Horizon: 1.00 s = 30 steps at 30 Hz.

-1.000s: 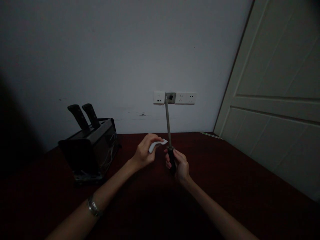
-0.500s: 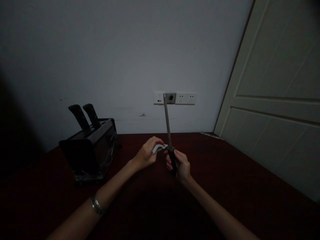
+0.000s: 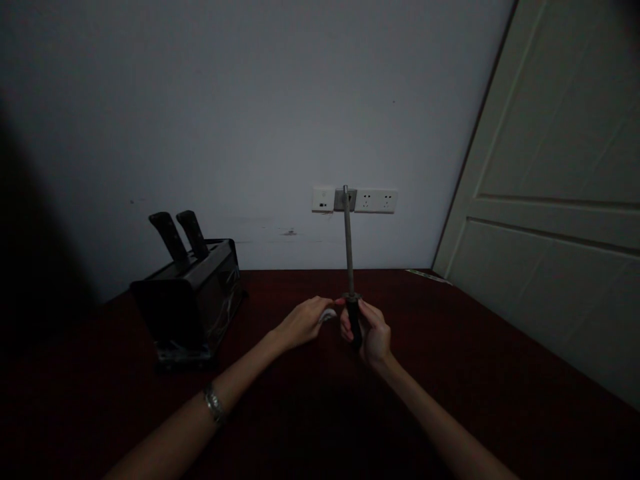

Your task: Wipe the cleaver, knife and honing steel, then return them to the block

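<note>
My right hand (image 3: 374, 333) is wrapped round the black handle of a sharpening steel (image 3: 349, 247), whose thin grey rod points up almost vertically. Close to the left of that handle, my left hand (image 3: 303, 323) is closed on a small white cloth or tissue (image 3: 327, 315), mostly hidden by the fingers. The fingertips of my left hand are near the guard at the base of the rod; whether they touch it I cannot tell. A metal watch or bracelet (image 3: 214, 404) circles my left wrist.
At the left stands a dark knife block (image 3: 200, 300) with two black-handled knives (image 3: 180, 237) in it. A dark red table (image 3: 300, 413) meets a wall with sockets (image 3: 375, 201). On the right is a pale panelled door (image 3: 545, 220); a thin strip (image 3: 429, 275) lies by its foot.
The steel has swung from a left lean to nearly upright. My left hand has turned over and lowered beside the handle, so less of the white cloth shows. The view has shifted slightly.
</note>
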Each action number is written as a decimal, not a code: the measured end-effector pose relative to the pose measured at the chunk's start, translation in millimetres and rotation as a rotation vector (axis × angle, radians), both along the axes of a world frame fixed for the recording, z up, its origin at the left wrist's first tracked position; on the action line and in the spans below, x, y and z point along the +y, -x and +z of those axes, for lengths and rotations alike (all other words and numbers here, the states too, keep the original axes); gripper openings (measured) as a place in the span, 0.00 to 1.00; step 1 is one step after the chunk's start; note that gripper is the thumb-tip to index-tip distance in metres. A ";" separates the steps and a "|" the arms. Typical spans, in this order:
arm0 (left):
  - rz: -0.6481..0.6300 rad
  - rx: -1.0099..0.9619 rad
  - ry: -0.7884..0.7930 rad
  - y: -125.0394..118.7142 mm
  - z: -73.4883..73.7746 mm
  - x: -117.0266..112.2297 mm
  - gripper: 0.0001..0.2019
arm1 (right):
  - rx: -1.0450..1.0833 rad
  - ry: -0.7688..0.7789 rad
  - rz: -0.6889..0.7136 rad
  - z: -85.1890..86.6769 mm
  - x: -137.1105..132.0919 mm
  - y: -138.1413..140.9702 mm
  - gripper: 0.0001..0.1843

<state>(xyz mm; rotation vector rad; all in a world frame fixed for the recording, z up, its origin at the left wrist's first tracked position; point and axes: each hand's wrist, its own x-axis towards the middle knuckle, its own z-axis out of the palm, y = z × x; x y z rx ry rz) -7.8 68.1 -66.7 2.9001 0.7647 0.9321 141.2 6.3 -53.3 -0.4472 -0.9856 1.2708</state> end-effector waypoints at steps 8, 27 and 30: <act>-0.104 0.414 0.108 -22.5 -14.7 -23.3 0.13 | -0.036 0.005 -0.019 -0.2 4.2 -8.3 0.16; -0.125 -0.051 -0.583 15.9 71.4 -60.5 0.13 | -0.077 0.112 -0.009 36.2 0.4 -9.3 0.17; -0.245 0.089 -0.791 17.1 69.3 -69.7 0.14 | -0.075 0.149 0.056 42.2 -3.7 -1.6 0.17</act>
